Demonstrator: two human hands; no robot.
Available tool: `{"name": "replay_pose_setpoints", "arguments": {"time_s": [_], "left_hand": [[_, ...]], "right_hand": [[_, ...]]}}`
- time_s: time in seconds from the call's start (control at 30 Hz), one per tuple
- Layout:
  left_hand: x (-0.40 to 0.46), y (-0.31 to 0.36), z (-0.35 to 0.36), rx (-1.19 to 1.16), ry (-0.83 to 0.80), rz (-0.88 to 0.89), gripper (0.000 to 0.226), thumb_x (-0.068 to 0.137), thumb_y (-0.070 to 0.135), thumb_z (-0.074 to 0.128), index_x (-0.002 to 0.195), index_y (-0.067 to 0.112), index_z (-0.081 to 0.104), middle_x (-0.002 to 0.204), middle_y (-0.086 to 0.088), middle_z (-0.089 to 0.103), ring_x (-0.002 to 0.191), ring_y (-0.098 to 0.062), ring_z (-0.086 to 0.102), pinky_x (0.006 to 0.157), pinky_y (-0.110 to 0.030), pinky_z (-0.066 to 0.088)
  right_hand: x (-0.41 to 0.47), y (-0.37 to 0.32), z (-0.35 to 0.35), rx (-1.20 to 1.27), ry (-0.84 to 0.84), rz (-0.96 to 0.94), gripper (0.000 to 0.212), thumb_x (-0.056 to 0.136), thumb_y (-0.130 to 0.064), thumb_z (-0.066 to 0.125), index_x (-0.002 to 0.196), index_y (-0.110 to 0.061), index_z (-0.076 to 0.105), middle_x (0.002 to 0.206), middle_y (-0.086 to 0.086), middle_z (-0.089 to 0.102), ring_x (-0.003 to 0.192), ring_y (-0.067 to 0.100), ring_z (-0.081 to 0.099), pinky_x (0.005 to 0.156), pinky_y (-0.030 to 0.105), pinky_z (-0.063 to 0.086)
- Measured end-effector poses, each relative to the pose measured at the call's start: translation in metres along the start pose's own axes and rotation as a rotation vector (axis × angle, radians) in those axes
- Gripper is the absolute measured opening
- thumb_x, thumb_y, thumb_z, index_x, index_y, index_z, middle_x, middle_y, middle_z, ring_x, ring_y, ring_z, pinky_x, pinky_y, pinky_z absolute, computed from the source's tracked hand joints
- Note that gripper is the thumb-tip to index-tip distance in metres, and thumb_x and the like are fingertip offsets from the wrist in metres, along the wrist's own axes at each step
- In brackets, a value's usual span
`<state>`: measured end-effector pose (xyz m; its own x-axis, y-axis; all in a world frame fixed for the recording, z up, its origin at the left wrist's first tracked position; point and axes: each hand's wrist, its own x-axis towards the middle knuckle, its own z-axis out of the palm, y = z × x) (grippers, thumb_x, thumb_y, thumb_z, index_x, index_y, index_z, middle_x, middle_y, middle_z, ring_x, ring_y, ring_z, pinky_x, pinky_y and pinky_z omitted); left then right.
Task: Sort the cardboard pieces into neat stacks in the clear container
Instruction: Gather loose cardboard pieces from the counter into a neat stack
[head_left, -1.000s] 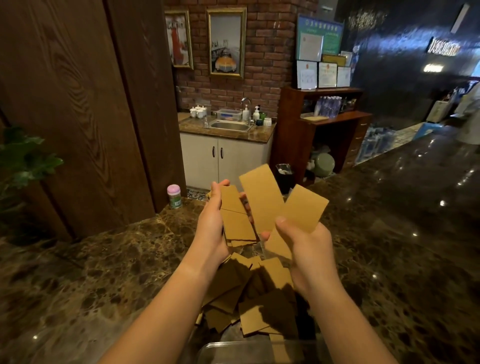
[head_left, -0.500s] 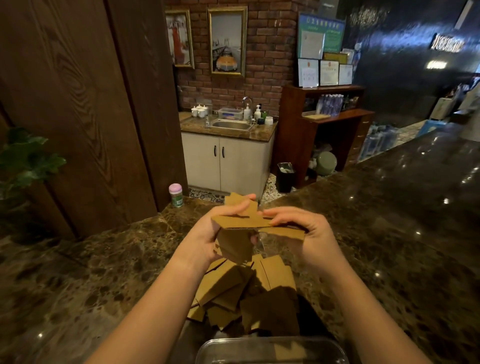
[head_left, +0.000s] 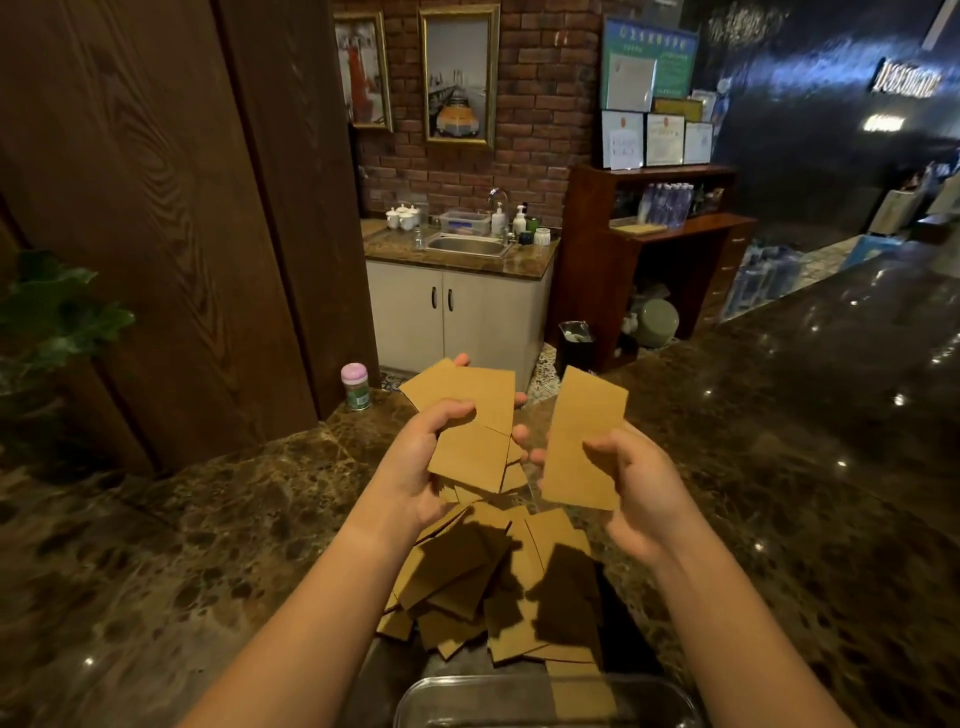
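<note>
My left hand grips a small fan of brown cardboard pieces, held up above the counter. My right hand holds a single long cardboard piece upright, a short gap to the right of the fan. Below both hands a loose pile of cardboard pieces lies scattered on the marble counter, partly in my hands' shadow. The clear container shows only its far rim at the bottom edge, with one piece from the pile overlapping its rim.
The dark marble counter stretches left and right of the pile. A small pink-lidded jar stands at the counter's far edge by the wooden wall. A plant is at the left. A sink cabinet and shelves stand beyond.
My hands were together, pressing pieces flat in front of me. They have since parted: the left keeps the fan, the right has drawn away with one long piece turned upright.
</note>
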<state>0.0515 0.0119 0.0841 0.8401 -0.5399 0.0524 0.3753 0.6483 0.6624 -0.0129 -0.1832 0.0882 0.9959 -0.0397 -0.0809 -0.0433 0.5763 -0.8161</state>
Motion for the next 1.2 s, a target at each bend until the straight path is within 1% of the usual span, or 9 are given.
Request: {"name": "replay_pose_setpoints", "arguments": {"time_s": [0.17,0.3,0.5,0.6,0.7,0.87,0.93,1.03,1.2], "left_hand": [[0.004,-0.009,0.001,-0.046,0.073,-0.002,0.056,0.078,0.019,0.068,0.132,0.029,0.058,0.085,-0.018,0.065,0.065,-0.032,0.06,0.069,-0.052,0.056],[0.006,-0.015,-0.003,-0.046,0.112,0.028,0.06,0.077,0.025,0.074,0.126,0.053,0.055,0.085,-0.016,0.071,0.065,-0.034,0.064,0.063,-0.052,0.057],[0.012,-0.026,-0.004,0.067,0.245,0.03,0.051,0.077,0.039,0.076,0.125,0.028,0.063,0.097,-0.016,0.066,0.074,-0.033,0.069,0.073,-0.051,0.059],[0.017,-0.038,0.007,0.124,0.31,0.039,0.076,0.062,0.055,0.083,0.127,0.026,0.058,0.109,-0.016,0.073,0.089,-0.033,0.073,0.069,-0.045,0.06],[0.019,-0.044,0.008,0.126,0.288,0.043,0.078,0.059,0.05,0.09,0.129,0.031,0.06,0.113,-0.01,0.074,0.097,-0.024,0.074,0.067,-0.037,0.06],[0.013,-0.034,-0.008,0.015,0.225,-0.002,0.052,0.075,0.034,0.081,0.124,0.042,0.065,0.091,-0.01,0.076,0.078,-0.025,0.072,0.066,-0.04,0.059],[0.011,-0.03,-0.009,0.006,0.226,-0.019,0.055,0.079,0.033,0.077,0.131,0.037,0.06,0.098,-0.014,0.074,0.078,-0.027,0.07,0.068,-0.041,0.06],[0.007,-0.035,-0.007,0.101,0.195,-0.155,0.057,0.086,0.03,0.073,0.138,0.018,0.055,0.128,-0.024,0.063,0.114,-0.038,0.063,0.101,-0.052,0.049],[-0.002,-0.041,-0.006,0.042,0.014,-0.307,0.038,0.084,0.022,0.071,0.117,0.004,0.068,0.11,-0.021,0.062,0.104,-0.034,0.063,0.094,-0.047,0.048]], "right_hand": [[0.003,0.005,0.008,0.005,0.032,0.038,0.038,0.099,-0.01,0.039,0.133,-0.012,0.055,0.136,0.035,0.053,0.116,0.059,0.054,0.091,0.062,0.046],[0.0,0.004,0.01,-0.122,0.081,-0.002,0.032,0.099,-0.004,0.045,0.12,-0.018,0.063,0.125,0.028,0.064,0.112,0.056,0.06,0.096,0.07,0.046],[-0.007,0.004,0.023,-0.662,0.168,-0.271,0.032,0.089,0.004,0.056,0.095,-0.023,0.072,0.081,0.005,0.073,0.07,0.017,0.07,0.062,0.033,0.06],[-0.003,0.021,0.04,-0.897,0.075,-0.311,0.047,0.092,-0.013,0.063,0.132,-0.037,0.056,0.07,-0.007,0.062,0.063,0.008,0.061,0.061,0.029,0.055],[0.002,0.031,0.048,-0.995,-0.063,-0.315,0.056,0.095,-0.023,0.062,0.146,-0.039,0.045,0.088,-0.019,0.062,0.076,-0.001,0.062,0.064,0.014,0.049],[-0.006,0.026,0.03,-0.918,-0.289,-0.259,0.094,0.07,-0.038,0.085,0.137,-0.069,0.027,0.118,-0.025,0.055,0.101,-0.001,0.059,0.081,0.023,0.054],[-0.006,0.024,0.023,-1.289,-0.297,-0.338,0.13,0.056,-0.064,0.084,0.143,-0.066,-0.012,0.148,-0.046,0.011,0.137,-0.018,0.017,0.11,0.029,0.033],[-0.004,0.023,0.017,-1.698,-0.374,-0.453,0.151,0.049,-0.08,0.077,0.138,-0.05,-0.041,0.145,-0.033,-0.044,0.138,-0.008,-0.037,0.118,0.042,-0.004],[0.001,0.015,0.018,-1.636,-0.454,-0.405,0.143,0.054,-0.066,0.082,0.14,-0.058,-0.031,0.151,-0.028,0.008,0.123,-0.019,-0.004,0.116,0.039,0.003]]}}
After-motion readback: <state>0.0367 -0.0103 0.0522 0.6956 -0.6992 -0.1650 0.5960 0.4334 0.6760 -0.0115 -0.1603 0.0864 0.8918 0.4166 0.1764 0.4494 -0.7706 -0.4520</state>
